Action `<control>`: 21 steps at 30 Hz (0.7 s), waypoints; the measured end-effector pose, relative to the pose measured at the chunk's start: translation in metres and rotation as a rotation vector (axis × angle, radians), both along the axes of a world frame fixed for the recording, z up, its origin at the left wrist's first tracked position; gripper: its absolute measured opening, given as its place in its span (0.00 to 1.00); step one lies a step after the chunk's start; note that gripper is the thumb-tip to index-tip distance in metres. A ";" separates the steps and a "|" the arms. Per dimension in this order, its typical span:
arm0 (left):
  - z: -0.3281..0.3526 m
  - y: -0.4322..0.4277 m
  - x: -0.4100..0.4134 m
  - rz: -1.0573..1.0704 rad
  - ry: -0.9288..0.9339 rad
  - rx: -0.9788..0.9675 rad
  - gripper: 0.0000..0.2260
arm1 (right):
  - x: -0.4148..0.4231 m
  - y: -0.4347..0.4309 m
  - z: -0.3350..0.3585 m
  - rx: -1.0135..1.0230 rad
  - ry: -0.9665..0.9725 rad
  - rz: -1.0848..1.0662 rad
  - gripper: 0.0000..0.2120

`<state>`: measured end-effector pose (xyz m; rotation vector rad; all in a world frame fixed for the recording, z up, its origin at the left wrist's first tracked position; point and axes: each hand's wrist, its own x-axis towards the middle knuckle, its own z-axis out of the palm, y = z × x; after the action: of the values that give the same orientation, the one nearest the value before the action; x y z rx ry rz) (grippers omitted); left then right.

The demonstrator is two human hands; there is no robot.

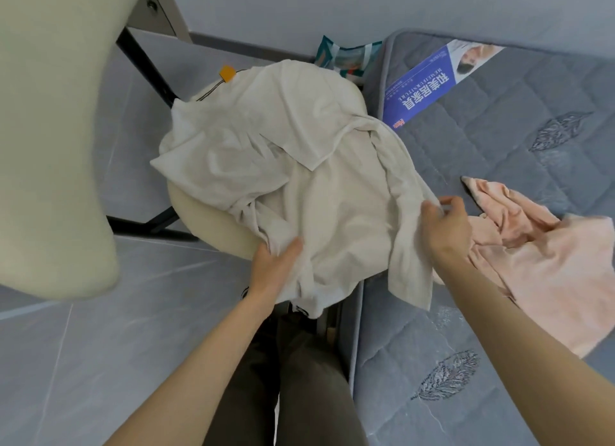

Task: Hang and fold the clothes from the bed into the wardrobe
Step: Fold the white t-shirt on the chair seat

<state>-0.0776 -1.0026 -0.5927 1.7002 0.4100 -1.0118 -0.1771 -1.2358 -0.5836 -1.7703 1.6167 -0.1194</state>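
Note:
A crumpled off-white garment (293, 166) is spread over the round cream seat of a chair (213, 226) beside the bed. My left hand (274, 266) grips its near edge, thumb on top of the cloth. My right hand (446, 226) pinches the garment's right edge, where it hangs over onto the mattress. A pale pink garment (545, 262) lies rumpled on the grey quilted mattress (499, 119), just right of my right hand.
The chair's cream backrest (50, 129) fills the left of the view, with black legs (143, 63) on the grey tiled floor. A blue printed label (422, 86) lies on the mattress. A green patterned bag (346, 58) stands by the wall.

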 end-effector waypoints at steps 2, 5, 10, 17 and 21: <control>-0.011 0.007 -0.017 -0.023 0.229 0.083 0.16 | -0.013 -0.012 -0.011 0.093 0.200 0.057 0.21; -0.028 0.018 -0.042 -0.068 0.373 0.145 0.22 | -0.022 -0.011 -0.027 0.031 0.482 0.239 0.32; -0.038 0.012 -0.054 -0.120 0.308 0.201 0.14 | -0.018 0.010 -0.043 0.031 0.429 0.495 0.31; -0.038 -0.002 -0.065 -0.118 0.251 0.198 0.09 | -0.021 -0.004 -0.044 -0.086 0.431 0.460 0.14; -0.042 -0.005 -0.078 -0.112 0.176 0.266 0.08 | -0.028 -0.024 -0.013 -0.120 0.123 0.293 0.07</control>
<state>-0.1559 -1.0071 -0.6344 1.8935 0.5902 -1.2384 -0.2051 -1.2601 -0.5964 -2.1234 1.4392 0.0318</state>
